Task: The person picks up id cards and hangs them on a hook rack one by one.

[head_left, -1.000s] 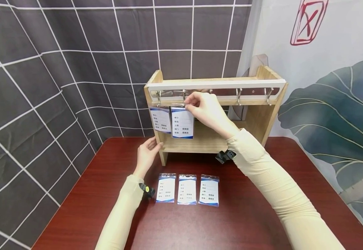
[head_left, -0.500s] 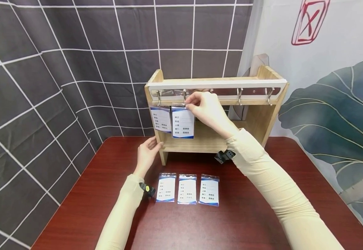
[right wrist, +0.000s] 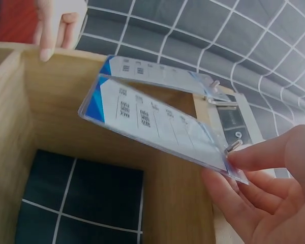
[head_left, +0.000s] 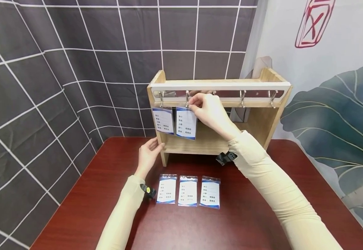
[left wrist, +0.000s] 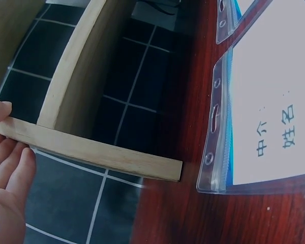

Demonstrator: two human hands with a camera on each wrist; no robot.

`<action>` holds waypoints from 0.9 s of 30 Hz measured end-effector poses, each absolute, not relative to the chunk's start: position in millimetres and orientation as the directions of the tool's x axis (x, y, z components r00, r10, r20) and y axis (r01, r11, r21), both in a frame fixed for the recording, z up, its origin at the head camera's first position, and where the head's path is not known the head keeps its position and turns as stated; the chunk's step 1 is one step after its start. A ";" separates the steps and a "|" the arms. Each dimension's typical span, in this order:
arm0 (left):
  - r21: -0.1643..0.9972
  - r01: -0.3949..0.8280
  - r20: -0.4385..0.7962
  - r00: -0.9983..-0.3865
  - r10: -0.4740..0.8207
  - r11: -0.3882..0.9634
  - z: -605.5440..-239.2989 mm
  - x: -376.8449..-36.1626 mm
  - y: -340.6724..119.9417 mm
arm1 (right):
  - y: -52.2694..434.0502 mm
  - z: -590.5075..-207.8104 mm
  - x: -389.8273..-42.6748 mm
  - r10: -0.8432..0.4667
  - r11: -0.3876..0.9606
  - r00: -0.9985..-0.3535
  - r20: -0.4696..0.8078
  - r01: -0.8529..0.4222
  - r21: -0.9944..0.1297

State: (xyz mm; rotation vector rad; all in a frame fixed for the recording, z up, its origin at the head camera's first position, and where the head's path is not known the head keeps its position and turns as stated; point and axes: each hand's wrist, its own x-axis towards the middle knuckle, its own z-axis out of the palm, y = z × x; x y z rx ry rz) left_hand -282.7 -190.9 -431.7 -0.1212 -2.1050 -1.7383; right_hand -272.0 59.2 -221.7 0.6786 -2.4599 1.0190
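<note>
- Right hand (head_left: 208, 111) pinching badge holder (head_left: 186, 123) top edge at second hook (head_left: 187, 98); seat slot fully before letting go.
- Left hand (head_left: 148, 154), fingers flat, bracing rack (head_left: 262, 121) left post; hold firm.

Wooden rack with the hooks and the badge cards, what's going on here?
A person's right hand pinches the top of a clear plastic badge card at the second metal hook of the wooden hook rack. The left hand rests flat against the rack's left leg. One card already hangs on the first hook; three more cards lie on the red-brown table.
</note>
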 end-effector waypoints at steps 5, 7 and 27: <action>0.925 0.311 0.351 -0.919 -0.180 0.219 -430.4 -284.0 -191.3 | 61.8 -219.1 -270.2 -0.302 0.605 -0.807 0.508 -0.574 -0.552; 0.925 0.307 0.349 -0.919 -0.183 0.222 -430.0 -283.9 -191.2 | 62.4 -218.6 -269.2 -0.309 0.603 -0.806 0.505 -0.577 -0.552; 0.929 0.297 0.341 -0.919 -0.199 0.221 -430.1 -283.0 -190.1 | 66.7 -220.6 -270.5 -0.350 0.578 -0.776 0.524 -0.620 -0.531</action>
